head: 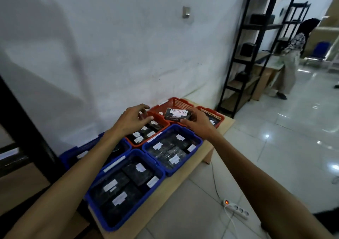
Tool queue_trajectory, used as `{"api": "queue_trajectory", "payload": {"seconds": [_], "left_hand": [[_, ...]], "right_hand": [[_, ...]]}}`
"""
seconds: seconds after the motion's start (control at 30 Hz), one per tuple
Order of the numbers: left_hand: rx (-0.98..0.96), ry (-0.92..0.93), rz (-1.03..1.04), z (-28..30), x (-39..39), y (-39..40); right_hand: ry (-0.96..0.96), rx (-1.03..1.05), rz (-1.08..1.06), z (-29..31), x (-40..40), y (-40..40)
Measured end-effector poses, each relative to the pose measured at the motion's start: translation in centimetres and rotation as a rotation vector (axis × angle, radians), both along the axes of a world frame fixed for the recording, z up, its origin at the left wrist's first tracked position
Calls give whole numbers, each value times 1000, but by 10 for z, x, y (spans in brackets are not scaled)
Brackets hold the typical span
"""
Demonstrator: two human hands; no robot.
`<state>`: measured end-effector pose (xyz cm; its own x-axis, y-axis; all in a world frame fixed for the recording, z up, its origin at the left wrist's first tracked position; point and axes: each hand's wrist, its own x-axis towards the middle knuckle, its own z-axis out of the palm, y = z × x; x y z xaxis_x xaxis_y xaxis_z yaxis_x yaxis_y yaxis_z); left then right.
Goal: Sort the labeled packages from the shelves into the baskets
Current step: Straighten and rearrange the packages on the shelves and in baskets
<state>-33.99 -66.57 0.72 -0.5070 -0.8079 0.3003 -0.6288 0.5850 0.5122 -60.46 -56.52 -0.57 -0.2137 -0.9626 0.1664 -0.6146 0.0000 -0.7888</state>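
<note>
Baskets cover the low wooden table (185, 180): at the left, against the wall, a blue basket (73, 153) mostly hidden behind the left forearm, and in front of it a nearer blue basket (102, 204) holding black packages with white labels. The left hand (132, 118) hovers over a red basket (163, 124) of labeled packages, fingers loosely spread and holding nothing. Just right of it, a black package (177, 115) with a white label reading "RETURN" is held above the far red basket (176, 103), apart from the left hand. The right hand (197, 123) grips this package by its right end, thumb underneath and fingers curled over the edge. Below it sits another blue basket (146, 148) full of packages. Black metal shelves (256, 46) stand farther right, beside a person (291, 59) on the tiled floor.
</note>
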Motion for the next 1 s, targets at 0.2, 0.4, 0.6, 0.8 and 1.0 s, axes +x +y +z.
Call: {"api": "queue_trajectory", "payload": {"seconds": [0.2, 0.4, 0.6, 0.8, 1.0], "left_hand": [[106, 6, -68, -61, -85, -86], [210, 5, -153, -96, -187, -169], [333, -22, -237, -146, -268, -207], [454, -113, -197, -214, -335, -237], [521, -303, -49, -272, -370, -257]], "right_hand": [[-17, 113, -65, -38, -76, -61], [-12, 243, -162, -57, -157, -125], [91, 400, -162, -86, -238, -166], [214, 552, 19, -143, -302, -232], [414, 729, 363, -214, -336, -301]]}}
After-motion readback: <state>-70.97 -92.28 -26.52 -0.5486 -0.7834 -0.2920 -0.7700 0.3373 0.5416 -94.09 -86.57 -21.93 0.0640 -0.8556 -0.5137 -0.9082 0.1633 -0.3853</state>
